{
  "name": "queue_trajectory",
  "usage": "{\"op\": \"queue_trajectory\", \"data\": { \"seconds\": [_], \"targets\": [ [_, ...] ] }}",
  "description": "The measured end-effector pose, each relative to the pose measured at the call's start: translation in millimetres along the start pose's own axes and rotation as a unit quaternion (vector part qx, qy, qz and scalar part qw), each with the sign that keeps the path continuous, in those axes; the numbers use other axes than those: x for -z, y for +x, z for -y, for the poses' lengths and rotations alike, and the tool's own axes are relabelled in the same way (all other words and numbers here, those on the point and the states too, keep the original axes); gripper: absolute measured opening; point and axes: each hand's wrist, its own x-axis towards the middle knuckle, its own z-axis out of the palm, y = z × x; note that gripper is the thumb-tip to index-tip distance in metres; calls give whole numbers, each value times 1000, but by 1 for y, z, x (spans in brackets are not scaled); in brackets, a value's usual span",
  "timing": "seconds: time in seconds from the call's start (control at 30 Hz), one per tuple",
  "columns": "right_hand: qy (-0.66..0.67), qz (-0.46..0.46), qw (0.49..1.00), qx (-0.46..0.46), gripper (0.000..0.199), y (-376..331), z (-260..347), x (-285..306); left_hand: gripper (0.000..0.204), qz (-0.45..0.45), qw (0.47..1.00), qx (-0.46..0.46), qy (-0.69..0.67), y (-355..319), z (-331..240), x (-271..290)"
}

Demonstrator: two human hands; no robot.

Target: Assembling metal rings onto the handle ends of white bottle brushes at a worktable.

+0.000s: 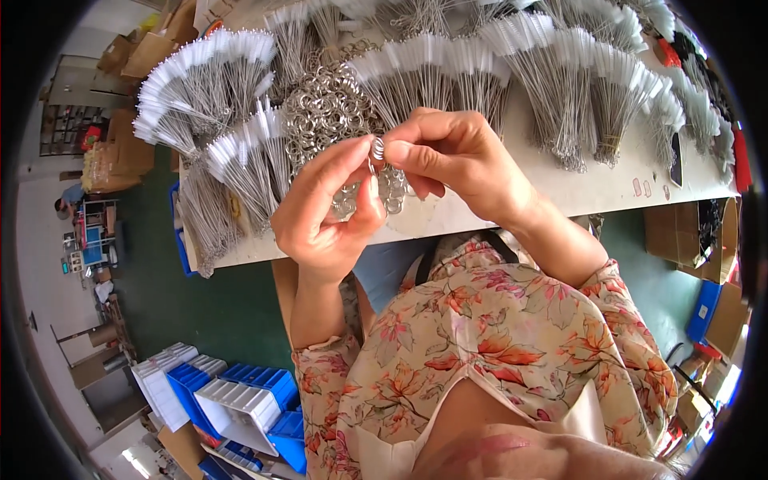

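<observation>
A short row of thin, shiny silver rings (379,149) is pinched between the thumb and forefinger of the right hand (474,166), while the left hand (324,220) is half curled, its fingertips at those same rings. Reddish marks (647,189) on the pale tabletop (596,192) are too small for me to read. The rings are between the 2 hands, over the near side of a ring heap (330,108) among white-bristled brushes (240,56).

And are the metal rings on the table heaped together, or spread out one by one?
Heaped: the metal rings overlap one another in a dense pile, between bundles of white-tipped brushes.
</observation>
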Motion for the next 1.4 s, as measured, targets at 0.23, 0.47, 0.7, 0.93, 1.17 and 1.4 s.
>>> {"op": "queue_trajectory", "data": {
  "seconds": [0.23, 0.47, 0.7, 0.93, 1.17, 1.4],
  "targets": [
    [-2, 26, 1000, 14, 16, -1, -11, 0, 29, 17, 1000, -12, 13, -6, 2, 2],
    [-106, 86, 991, -15, 16, 2, 1, 9, 27, 77, 994, 31, -74, -7, -1, 13],
    [-12, 89, 991, -96, 16, 3, -10, 10, 27, 38, 987, 75, -136, -18, 0, 5],
    [-86, 92, 992, -19, 16, -5, -19, 6, 27, 16, 999, 29, -27, -28, -4, 7],
    [-13, 46, 999, -13, 16, -12, -33, 2, 29, 43, 999, 29, -11, -26, -2, 11],
    [-78, 45, 996, 7, 14, -14, -25, -2, 28, 44, 993, 74, -78, -28, -5, 11]
  ]
}}
